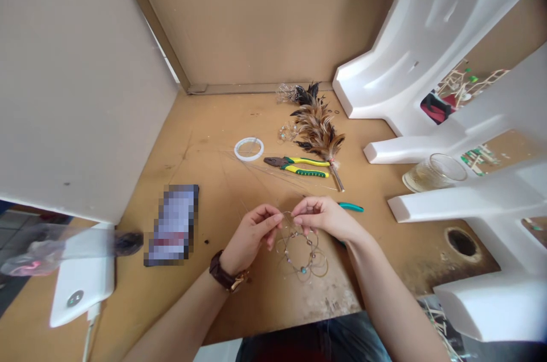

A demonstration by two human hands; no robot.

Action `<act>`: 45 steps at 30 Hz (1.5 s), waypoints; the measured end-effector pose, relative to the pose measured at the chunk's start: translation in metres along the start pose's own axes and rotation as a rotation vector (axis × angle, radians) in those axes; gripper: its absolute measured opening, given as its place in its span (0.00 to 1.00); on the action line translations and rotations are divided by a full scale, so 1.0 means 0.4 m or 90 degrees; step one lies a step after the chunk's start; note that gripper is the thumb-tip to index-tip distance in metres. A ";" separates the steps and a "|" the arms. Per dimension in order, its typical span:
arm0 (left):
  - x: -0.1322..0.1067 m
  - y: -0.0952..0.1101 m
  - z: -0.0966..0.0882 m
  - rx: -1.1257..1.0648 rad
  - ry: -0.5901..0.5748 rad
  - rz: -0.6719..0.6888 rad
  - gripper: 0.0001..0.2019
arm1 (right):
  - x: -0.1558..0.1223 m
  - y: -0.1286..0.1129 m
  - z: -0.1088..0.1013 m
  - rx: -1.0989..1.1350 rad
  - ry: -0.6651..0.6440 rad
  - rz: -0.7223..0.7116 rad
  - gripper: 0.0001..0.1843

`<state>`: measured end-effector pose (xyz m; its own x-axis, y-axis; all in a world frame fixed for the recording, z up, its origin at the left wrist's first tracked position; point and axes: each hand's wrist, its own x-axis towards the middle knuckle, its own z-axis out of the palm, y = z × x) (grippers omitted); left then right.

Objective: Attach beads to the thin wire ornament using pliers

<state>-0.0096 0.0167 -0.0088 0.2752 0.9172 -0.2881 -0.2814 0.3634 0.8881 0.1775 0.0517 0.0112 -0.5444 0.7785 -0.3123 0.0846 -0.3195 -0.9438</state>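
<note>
In the head view, the left hand (pixel 255 229) and right hand (pixel 323 218) are pinched closed on thin wire (pixel 287 212); at their six o'clock, the beaded ring (pixel 308 242) looks strung, its fastening unfinished. A feather duster (pixel 318 122) lies at one o'clock on the stained desk (pixel 213 122), before a brown wall (pixel 256 20).

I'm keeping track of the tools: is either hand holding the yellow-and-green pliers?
No, the pliers lie on the table, beyond the left hand and the right hand.
</note>
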 end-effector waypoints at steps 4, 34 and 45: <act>0.001 -0.001 -0.004 0.015 -0.028 0.008 0.07 | -0.002 -0.004 0.006 -0.014 0.036 -0.016 0.07; -0.006 -0.009 0.014 0.233 0.000 0.076 0.10 | -0.059 0.016 0.049 -0.203 0.085 -0.065 0.13; -0.017 0.008 0.028 0.207 0.023 0.028 0.12 | -0.178 0.034 -0.095 -0.986 0.194 -0.023 0.40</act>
<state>-0.0020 0.0098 0.0001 0.2353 0.9380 -0.2546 0.0176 0.2578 0.9660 0.2492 0.0124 0.0164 -0.3997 0.9091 -0.1178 0.9162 0.3923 -0.0810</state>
